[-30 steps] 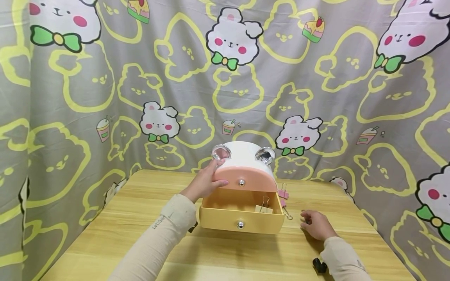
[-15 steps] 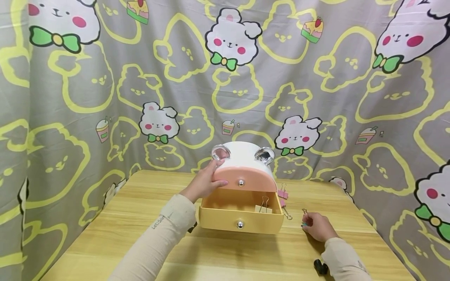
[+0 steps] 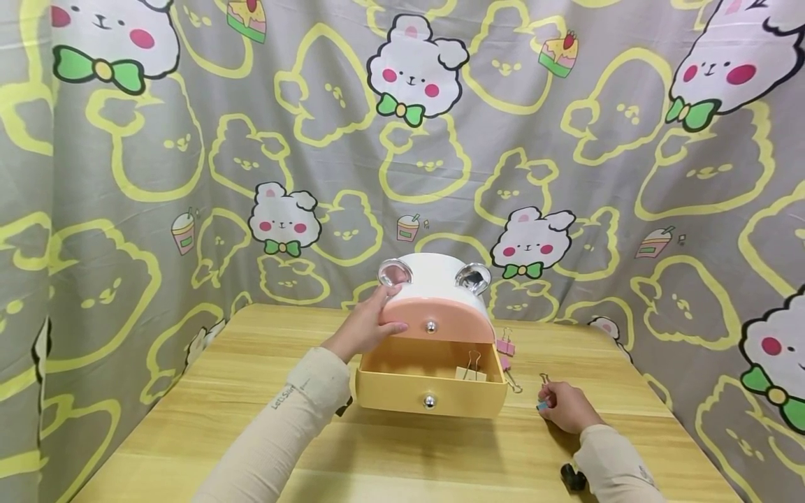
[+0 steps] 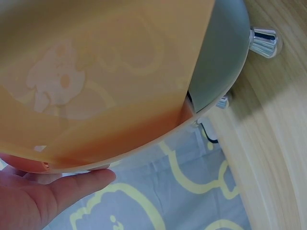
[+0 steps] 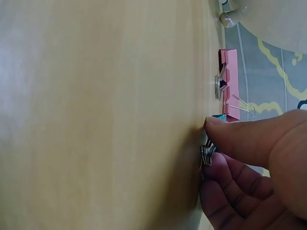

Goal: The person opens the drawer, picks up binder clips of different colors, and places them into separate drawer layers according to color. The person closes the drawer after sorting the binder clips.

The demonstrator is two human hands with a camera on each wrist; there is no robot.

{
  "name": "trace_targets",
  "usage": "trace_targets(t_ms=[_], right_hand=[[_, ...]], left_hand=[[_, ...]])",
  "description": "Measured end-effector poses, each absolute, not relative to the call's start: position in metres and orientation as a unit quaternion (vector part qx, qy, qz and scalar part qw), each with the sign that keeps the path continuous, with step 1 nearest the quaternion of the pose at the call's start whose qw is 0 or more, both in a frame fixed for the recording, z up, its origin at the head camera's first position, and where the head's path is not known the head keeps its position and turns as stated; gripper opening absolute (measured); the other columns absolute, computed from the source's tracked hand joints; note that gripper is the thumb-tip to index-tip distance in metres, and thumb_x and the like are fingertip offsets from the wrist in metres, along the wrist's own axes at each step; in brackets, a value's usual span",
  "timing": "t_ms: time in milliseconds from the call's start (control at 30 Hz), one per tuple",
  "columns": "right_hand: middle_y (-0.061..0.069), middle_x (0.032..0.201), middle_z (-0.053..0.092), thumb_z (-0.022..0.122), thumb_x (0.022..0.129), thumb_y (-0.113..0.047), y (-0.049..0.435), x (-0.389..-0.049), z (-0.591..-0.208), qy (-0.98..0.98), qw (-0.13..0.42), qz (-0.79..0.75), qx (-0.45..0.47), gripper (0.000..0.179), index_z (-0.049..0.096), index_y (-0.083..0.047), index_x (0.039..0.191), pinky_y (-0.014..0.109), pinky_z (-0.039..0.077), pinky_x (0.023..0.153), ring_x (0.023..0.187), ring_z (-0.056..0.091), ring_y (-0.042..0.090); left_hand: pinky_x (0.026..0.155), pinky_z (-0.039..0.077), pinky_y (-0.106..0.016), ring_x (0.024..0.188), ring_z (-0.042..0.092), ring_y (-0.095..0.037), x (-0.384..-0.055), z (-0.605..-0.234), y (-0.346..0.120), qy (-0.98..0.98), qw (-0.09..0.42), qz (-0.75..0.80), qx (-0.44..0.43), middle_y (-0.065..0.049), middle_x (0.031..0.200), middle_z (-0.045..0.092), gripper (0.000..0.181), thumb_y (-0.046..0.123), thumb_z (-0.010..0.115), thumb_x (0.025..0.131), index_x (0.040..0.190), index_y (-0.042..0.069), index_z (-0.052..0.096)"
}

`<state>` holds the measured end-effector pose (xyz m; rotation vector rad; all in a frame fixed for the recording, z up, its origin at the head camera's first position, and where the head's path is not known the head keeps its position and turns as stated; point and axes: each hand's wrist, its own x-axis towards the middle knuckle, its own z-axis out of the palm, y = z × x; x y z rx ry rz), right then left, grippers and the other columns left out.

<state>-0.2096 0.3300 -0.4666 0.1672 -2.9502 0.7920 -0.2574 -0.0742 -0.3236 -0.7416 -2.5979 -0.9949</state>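
A small white desktop drawer box (image 3: 434,276) with silver ears stands mid-table in the head view. Its peach upper drawer (image 3: 453,318) is closed, and the yellow lower drawer (image 3: 402,395) is pulled out with a cream binder clip (image 3: 472,374) inside. My left hand (image 3: 365,325) holds the box's upper left side, thumb across the peach front. On the table to the right, my right hand (image 3: 571,406) pinches a blue binder clip (image 3: 544,405) between thumb and fingers. Most of this clip is hidden by the fingers; its wire handle shows in the right wrist view.
Pink binder clips (image 3: 506,346) lie beside the box's right side, close to the open drawer. A black object (image 3: 572,478) is under the right wrist. A patterned curtain (image 3: 346,140) hangs behind and along both sides of the wooden table (image 3: 283,454).
My right fingers have closed on the blue clip and turned it slightly, so its blue body and wire handle now show. My left hand and the box have stayed put.
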Motion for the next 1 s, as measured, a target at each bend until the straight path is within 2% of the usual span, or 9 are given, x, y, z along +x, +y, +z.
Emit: trace_targets(t_ms=[267, 467, 700, 1000], right_hand=[[0.0, 0.072, 0.052, 0.073, 0.077, 0.002, 0.327, -0.209, -0.465, -0.962, 0.045, 0.266, 0.05, 0.018, 0.058, -0.007, 0.079, 0.035, 0.042, 0.066, 0.068, 0.048, 0.016], [0.0, 0.075, 0.054, 0.07, 0.082, 0.0, 0.322, -0.207, -0.462, -0.945, 0.059, 0.319, 0.045, 0.013, 0.059, -0.004, 0.086, 0.03, 0.045, 0.058, 0.065, 0.051, 0.015], [0.001, 0.078, 0.056, 0.068, 0.086, -0.003, 0.316, -0.206, -0.452, -0.936, 0.082, 0.339, 0.057, 0.009, 0.06, -0.004, 0.089, 0.032, 0.045, 0.067, 0.074, 0.053, 0.016], [0.001, 0.08, 0.058, 0.068, 0.089, -0.006, 0.312, -0.206, -0.442, -0.931, 0.1, 0.344, 0.067, 0.007, 0.062, -0.004, 0.091, 0.03, 0.045, 0.066, 0.074, 0.052, 0.015]], left_hand=[[0.094, 0.042, -0.046, 0.104, 0.055, -0.03, -0.257, -0.323, -0.074, -0.893, 0.134, -0.344, -0.258, -0.014, 0.122, 0.057, 0.071, 0.023, 0.079, 0.082, 0.141, 0.01, 0.041], [0.095, 0.041, -0.046, 0.105, 0.055, -0.03, -0.257, -0.323, -0.074, -0.895, 0.128, -0.344, -0.254, -0.015, 0.123, 0.057, 0.072, 0.024, 0.079, 0.082, 0.142, 0.011, 0.041], [0.095, 0.041, -0.046, 0.106, 0.054, -0.03, -0.256, -0.322, -0.073, -0.899, 0.121, -0.344, -0.244, -0.014, 0.122, 0.057, 0.072, 0.025, 0.079, 0.082, 0.141, 0.011, 0.041], [0.094, 0.042, -0.047, 0.104, 0.054, -0.03, -0.256, -0.322, -0.073, -0.899, 0.117, -0.346, -0.243, -0.014, 0.119, 0.057, 0.072, 0.026, 0.078, 0.082, 0.142, 0.011, 0.04]])
